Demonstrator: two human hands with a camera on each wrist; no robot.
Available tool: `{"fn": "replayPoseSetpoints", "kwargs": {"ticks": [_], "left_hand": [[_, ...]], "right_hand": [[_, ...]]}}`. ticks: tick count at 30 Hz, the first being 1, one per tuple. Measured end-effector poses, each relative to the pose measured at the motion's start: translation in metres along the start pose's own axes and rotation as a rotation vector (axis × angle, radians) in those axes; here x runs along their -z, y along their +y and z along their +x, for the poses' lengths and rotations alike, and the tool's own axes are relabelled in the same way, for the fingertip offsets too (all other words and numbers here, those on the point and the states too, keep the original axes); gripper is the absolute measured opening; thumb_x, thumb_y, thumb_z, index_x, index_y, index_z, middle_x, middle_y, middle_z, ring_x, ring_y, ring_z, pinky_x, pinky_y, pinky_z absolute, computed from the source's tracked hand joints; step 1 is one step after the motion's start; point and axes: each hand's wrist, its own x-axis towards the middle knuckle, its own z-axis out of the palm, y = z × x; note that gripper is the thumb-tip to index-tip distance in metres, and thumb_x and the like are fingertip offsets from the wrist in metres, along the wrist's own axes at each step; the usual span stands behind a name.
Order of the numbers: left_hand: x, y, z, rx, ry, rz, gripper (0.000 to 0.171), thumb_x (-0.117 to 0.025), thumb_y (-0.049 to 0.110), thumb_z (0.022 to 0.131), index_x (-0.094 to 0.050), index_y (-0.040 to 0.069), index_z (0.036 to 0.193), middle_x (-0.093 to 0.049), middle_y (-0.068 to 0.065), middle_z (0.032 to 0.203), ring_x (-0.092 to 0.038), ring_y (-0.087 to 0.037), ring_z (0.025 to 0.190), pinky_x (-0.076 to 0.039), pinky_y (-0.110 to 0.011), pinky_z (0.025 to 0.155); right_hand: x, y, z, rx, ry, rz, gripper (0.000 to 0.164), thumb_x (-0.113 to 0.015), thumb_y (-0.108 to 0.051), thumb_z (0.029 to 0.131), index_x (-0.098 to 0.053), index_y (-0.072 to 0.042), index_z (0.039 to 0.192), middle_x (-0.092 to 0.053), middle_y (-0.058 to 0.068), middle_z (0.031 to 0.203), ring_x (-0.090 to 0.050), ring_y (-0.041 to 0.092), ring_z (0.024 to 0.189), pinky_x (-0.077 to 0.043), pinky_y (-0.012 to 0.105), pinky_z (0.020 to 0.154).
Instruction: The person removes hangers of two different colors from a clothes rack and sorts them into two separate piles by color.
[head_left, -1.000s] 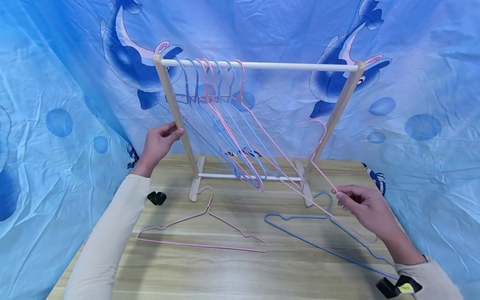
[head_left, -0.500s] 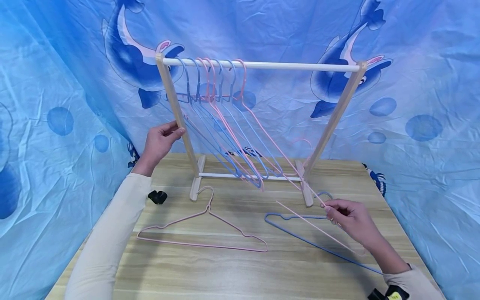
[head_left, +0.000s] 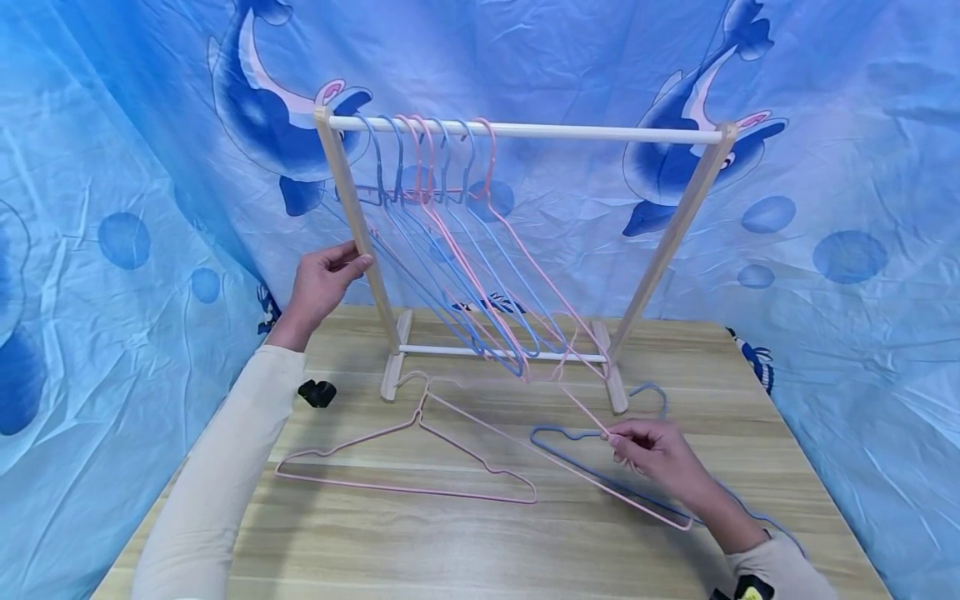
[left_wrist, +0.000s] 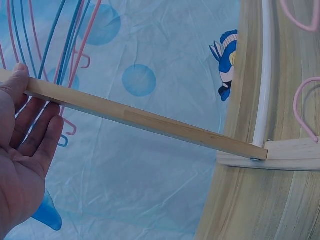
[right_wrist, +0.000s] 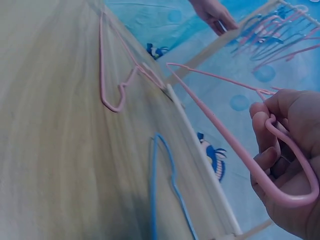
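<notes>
My left hand (head_left: 318,283) grips the left wooden post (head_left: 347,183) of a small clothes rack, thumb on one side and fingers behind. In the head view, the right hand (head_left: 660,458) pinches a pink clothes hanger (head_left: 600,482) by one shoulder, above the table. That hanger's hook points toward the rack's lower bar, and its long bottom bar (right_wrist: 220,125) stretches away from the hand in the right wrist view. Several blue and pink hangers (head_left: 491,158) hang bunched on the left half of the white rail (head_left: 585,131).
A pink hanger (head_left: 405,491) lies flat on the wooden table (head_left: 450,558) at front left. Partly behind the right hand and forearm lies a blue hanger (head_left: 551,430). A blue curtain (head_left: 862,333) with dolphin prints surrounds the table.
The right hand has moved left and down, bringing the pink hanger from beside the right post to in front of the rack. My left hand stays on the post.
</notes>
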Motion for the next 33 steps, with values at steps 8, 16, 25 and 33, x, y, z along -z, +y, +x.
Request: {"fn": "replayPoseSetpoints", "kwargs": {"ticks": [8, 16, 25, 33], "left_hand": [[0.001, 0.0, -0.001, -0.004, -0.002, 0.0, 0.056, -0.066, 0.046, 0.098, -0.061, 0.015, 0.144, -0.068, -0.016, 0.132, -0.067, -0.018, 0.115, -0.052, -0.046, 0.106], [0.001, 0.0, 0.0, 0.0, -0.004, 0.002, 0.057, -0.067, 0.048, 0.097, -0.061, 0.016, 0.144, -0.068, -0.016, 0.132, -0.067, -0.02, 0.116, -0.053, -0.043, 0.105], [0.0, 0.001, 0.002, -0.001, -0.005, -0.008, 0.058, -0.067, 0.047, 0.097, -0.061, 0.014, 0.143, -0.068, -0.016, 0.132, -0.067, -0.019, 0.116, -0.053, -0.044, 0.105], [0.0, -0.001, 0.002, 0.0, 0.0, 0.004, 0.057, -0.066, 0.047, 0.097, -0.061, 0.015, 0.144, -0.068, -0.016, 0.133, -0.067, -0.02, 0.117, -0.054, -0.041, 0.105]], "right_hand": [[-0.021, 0.006, 0.006, 0.039, -0.084, 0.114, 0.014, -0.061, 0.003, 0.099, -0.071, 0.013, 0.104, -0.067, 0.007, 0.072, -0.055, 0.002, 0.058, -0.044, 0.018, 0.041], [-0.043, 0.004, 0.017, -0.021, -0.194, 0.201, 0.025, -0.06, -0.001, 0.101, -0.064, 0.022, 0.109, -0.065, 0.004, 0.075, -0.054, 0.001, 0.061, -0.041, 0.011, 0.048], [-0.075, 0.005, 0.039, -0.12, -0.26, 0.238, 0.028, -0.063, -0.008, 0.102, -0.068, 0.017, 0.112, -0.066, 0.018, 0.08, -0.057, 0.006, 0.063, -0.046, 0.015, 0.052], [-0.103, 0.0, 0.061, -0.18, -0.286, 0.261, 0.027, -0.063, -0.009, 0.101, -0.069, 0.014, 0.113, -0.068, 0.011, 0.08, -0.057, 0.005, 0.062, -0.043, 0.013, 0.051]]}}
